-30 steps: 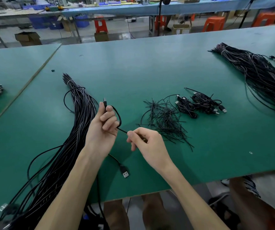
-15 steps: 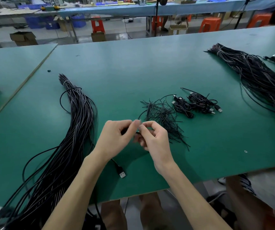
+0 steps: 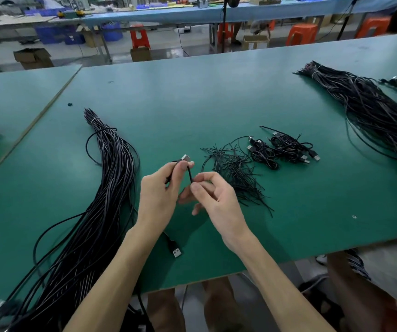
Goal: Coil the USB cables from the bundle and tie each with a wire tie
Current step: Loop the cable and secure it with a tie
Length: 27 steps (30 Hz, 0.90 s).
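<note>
Above table (image 3: 192,97), left hand (image 3: 160,195) grips USB cable (image 3: 189,175) (plug (image 3: 186,158) above thumb), right hand (image 3: 216,200) pinching lower

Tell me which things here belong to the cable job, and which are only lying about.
Job in hand:
- cable, held by left hand and right hand
- bundle
- wire ties
- coiled cables

Lying about:
- stools
- cardboard box
- blue crates
</note>
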{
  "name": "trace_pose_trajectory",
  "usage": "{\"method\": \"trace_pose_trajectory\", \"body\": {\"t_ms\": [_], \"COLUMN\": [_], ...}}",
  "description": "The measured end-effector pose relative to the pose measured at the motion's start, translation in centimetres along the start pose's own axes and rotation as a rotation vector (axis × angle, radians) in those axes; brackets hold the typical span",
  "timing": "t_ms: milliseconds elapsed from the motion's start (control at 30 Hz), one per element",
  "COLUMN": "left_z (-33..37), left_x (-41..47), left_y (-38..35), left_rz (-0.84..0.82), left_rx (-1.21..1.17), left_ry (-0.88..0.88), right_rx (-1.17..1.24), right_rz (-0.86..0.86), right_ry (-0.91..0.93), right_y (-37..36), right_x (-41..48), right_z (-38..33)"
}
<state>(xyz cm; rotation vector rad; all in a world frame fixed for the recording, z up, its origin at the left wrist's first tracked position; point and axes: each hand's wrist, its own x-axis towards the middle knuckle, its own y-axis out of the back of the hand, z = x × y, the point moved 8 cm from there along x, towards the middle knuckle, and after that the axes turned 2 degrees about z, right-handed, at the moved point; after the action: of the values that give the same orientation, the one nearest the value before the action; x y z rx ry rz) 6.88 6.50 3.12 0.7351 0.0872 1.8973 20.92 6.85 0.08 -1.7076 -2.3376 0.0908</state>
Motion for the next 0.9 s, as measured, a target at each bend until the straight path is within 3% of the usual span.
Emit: {"method": "trace_pose_trajectory", "body": {"t_ms": [200, 400, 533, 700, 900], "left_z": [-1.9, -3.6, -2.9, -1.1, -0.8], "left_x": [0.0, 0.8, 0.7, 0.7, 0.3], "left_y": [-1.6, -0.3, -0.6, -0.1, -0.6], "left_rz": [-0.091, 0.098, 0.007, -0.254, -0.473], "left_rx": [-0.860, -1.203, -1.397, -1.335, -0.665], "left_ry": [0.377, 0.629, 0.722, 0.620, 0.389], "right_rx": [-0.132, -0.361, -0.375, -0.295, -0.185], "right_rz": [-0.089, -0.179, -0.146, -0.059, 0.078], "right_ry": [-0.018, -0.024, -0.017, -0.025, -0.048], "right_y": [-0.9, -1.7, -1.5, -0.7, 0.8], "right_x": [0.0, -0.2, -0.1, -0.1, 0.0], "right_z": [0.6, 1.2, 1.3, 0.9, 0.9]}}
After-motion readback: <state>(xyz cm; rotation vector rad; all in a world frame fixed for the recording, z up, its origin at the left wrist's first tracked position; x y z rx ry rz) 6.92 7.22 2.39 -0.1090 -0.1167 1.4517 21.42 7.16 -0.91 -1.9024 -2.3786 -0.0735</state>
